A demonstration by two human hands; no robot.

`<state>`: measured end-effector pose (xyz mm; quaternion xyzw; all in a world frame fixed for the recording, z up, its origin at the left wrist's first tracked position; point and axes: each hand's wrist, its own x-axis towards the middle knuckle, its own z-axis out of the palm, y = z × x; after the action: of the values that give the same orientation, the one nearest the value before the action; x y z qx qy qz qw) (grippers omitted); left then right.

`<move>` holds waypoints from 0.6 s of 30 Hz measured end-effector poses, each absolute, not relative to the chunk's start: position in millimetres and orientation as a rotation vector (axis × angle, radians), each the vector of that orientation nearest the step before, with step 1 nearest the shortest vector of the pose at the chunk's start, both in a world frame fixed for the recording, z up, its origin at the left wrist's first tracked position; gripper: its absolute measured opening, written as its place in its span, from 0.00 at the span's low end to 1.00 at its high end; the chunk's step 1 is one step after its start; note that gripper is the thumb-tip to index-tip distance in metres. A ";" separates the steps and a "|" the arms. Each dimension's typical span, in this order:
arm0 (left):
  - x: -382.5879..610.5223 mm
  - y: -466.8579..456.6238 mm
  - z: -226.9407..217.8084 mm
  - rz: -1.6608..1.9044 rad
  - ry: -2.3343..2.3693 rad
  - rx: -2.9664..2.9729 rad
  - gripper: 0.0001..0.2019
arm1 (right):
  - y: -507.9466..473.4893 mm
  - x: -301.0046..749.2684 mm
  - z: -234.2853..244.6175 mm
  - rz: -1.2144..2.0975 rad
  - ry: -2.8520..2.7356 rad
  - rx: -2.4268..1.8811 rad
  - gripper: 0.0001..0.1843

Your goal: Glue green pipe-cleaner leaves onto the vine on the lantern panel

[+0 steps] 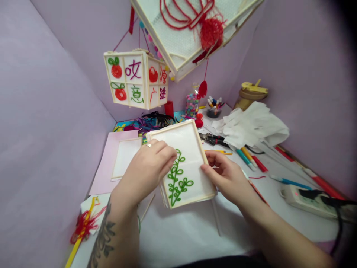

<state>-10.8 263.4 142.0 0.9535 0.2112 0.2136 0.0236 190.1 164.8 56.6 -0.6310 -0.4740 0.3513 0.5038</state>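
A white panel with a pale wooden stick frame (192, 145) is held tilted above the table, and other sheets or frames seem to lie behind it. On its face a green looped-cord vine (180, 172) with leaf shapes runs up the left side. My right hand (224, 173) grips the panel's right edge, thumb in front. My left hand (152, 163), wearing a ring, reaches over the left edge. Its fingers are pressed together at the upper part of the vine; whatever they pinch is hidden.
Overhead hangs a stick-framed lantern (181, 44), close to the panel; another lantern (125, 80) hangs behind. Rightward lie pliers (213, 139), markers (245, 159), crumpled white material (251, 124) and a power strip (309, 201). A pink sheet (104, 167) lies left, near red yarn (83, 225).
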 end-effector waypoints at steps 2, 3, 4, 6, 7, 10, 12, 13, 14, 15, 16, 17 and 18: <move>-8.8 266.0 139.4 0.644 0.643 2.979 0.07 | 164.3 190.1 59.0 0.839 -1.152 -1.535 0.17; -7.9 266.8 138.1 0.644 0.639 2.994 0.07 | 164.1 190.1 60.1 0.836 -1.155 -1.537 0.17; -7.1 267.5 136.9 0.654 0.631 3.012 0.07 | 163.9 190.1 61.2 0.833 -1.158 -1.536 0.17; -5.8 268.9 134.8 0.688 0.607 3.052 0.07 | 163.4 190.2 63.2 0.830 -1.167 -1.535 0.17; -5.3 269.7 133.9 0.709 0.596 3.075 0.07 | 163.2 190.3 64.0 0.828 -1.174 -1.535 0.17; -4.1 272.2 131.8 0.764 0.570 3.125 0.07 | 162.5 190.5 65.8 0.816 -1.187 -1.537 0.16; -3.7 273.5 130.9 0.794 0.545 3.129 0.08 | 162.4 190.6 66.4 0.806 -1.192 -1.536 0.15; -3.7 274.0 130.5 0.808 0.526 3.123 0.07 | 162.4 190.6 66.6 0.805 -1.194 -1.535 0.15; -3.7 274.4 130.2 0.821 0.505 3.114 0.07 | 162.4 190.7 66.6 0.808 -1.195 -1.534 0.15; -3.9 274.9 130.0 0.829 0.490 3.100 0.06 | 162.5 190.9 66.6 0.814 -1.194 -1.533 0.15; -4.3 275.4 129.7 0.830 0.477 3.085 0.05 | 162.5 191.0 66.5 0.819 -1.192 -1.534 0.16; -4.8 275.9 129.5 0.830 0.463 3.071 0.04 | 162.5 191.2 66.4 0.824 -1.191 -1.535 0.16; -5.5 276.5 129.2 0.830 0.452 3.059 0.03 | 162.4 191.4 66.2 0.825 -1.190 -1.538 0.16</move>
<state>-5.5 276.5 129.2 0.9550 0.1411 0.2590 -0.0301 191.4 162.4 66.2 -0.6338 -0.4903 0.3399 0.4924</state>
